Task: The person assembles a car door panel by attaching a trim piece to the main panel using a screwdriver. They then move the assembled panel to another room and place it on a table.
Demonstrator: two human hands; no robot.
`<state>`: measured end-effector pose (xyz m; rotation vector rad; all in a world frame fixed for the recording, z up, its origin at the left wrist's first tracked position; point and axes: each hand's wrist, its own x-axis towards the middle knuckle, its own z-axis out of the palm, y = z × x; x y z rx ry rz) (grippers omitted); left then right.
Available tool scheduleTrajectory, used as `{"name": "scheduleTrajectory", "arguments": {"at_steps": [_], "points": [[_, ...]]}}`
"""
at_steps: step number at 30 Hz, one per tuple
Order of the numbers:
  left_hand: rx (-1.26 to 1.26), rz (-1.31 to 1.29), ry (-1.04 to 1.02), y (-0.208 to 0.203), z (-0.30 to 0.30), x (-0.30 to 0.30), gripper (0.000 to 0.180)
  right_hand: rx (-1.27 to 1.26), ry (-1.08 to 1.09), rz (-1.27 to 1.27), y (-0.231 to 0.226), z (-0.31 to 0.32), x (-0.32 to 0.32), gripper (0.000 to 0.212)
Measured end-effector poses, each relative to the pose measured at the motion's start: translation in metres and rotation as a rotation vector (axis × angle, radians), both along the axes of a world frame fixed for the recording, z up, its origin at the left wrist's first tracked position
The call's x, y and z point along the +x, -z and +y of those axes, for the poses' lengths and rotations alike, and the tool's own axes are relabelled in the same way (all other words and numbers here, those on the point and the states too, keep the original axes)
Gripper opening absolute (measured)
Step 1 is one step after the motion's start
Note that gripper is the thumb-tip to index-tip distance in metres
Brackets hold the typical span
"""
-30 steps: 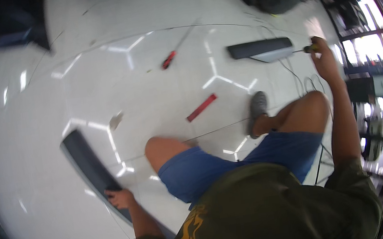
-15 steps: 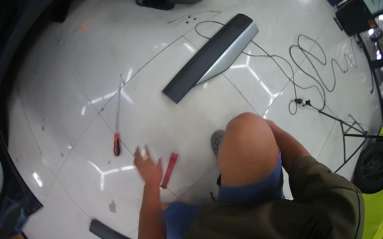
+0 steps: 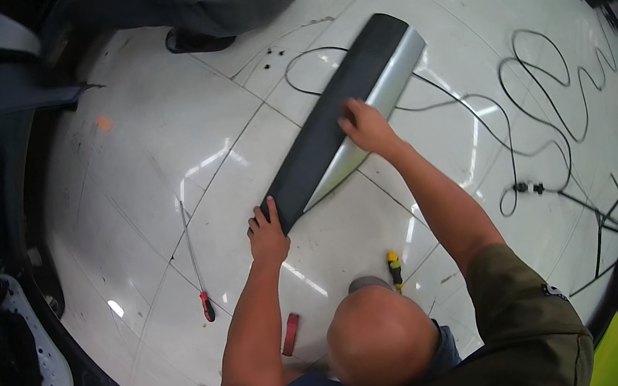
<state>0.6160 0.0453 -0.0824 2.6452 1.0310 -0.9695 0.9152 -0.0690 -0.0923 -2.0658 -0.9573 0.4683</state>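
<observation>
Diagonally across the pale tiled floor (image 3: 245, 178) lies a long panel (image 3: 318, 143), dark on its broad face, with a silver flank (image 3: 396, 72) along the right side. Long axis: near end at lower left, far end at upper right, ahead of the person and beyond the raised knee (image 3: 381, 336). Both hands reach it. Left hand (image 3: 269, 237) is at the near end; right hand (image 3: 369, 127) is about midway along, on the side of the silver flank. Far half runs on past both, with no hand on it.

Grip, left: thumb laid on the dark face, other fingers slightly spread at the near corner; contact clear, but cannot tell whether they hook beneath. Grip, right: fingers partly curled, tips down on the dark face by the seam, wrist above the silver flank. Whether it pinches anything is hidden.

Nearby on the floor: red-and-black screwdriver (image 3: 208, 306) left of the left forearm; red strip (image 3: 291, 334) just right of that forearm; yellow-and-black tool (image 3: 395, 269) beside the grey shoe (image 3: 368, 283). Black cable (image 3: 524, 187) to the right. Co-worker in dark clothing (image 3: 229, 0) beyond, upper left, well apart from the hands.
</observation>
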Motion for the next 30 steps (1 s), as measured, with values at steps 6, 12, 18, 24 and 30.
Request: {"name": "scheduleTrajectory", "arguments": {"at_steps": [6,12,18,24,30], "points": [[-0.434,-0.311,-0.09,-0.037,-0.028,-0.039,0.092,-0.063,-0.028,-0.063,0.029,0.159,0.065,0.044],[-0.877,0.08,-0.333,-0.101,-0.066,-0.106,0.056,-0.324,-0.077,-0.272,0.061,0.233,0.062,0.065],[-0.974,-0.146,-0.685,-0.066,-0.112,-0.216,0.042,-0.457,0.038,-0.519,0.106,0.258,0.046,0.052],[-0.996,-0.278,-0.786,-0.046,-0.15,-0.261,0.031,-0.342,-0.138,-0.45,0.099,0.237,0.018,0.025],[-1.095,-0.183,-1.387,-0.051,-0.163,-0.265,0.025,-0.19,0.105,-0.13,0.075,0.26,0.046,0.032]]}}
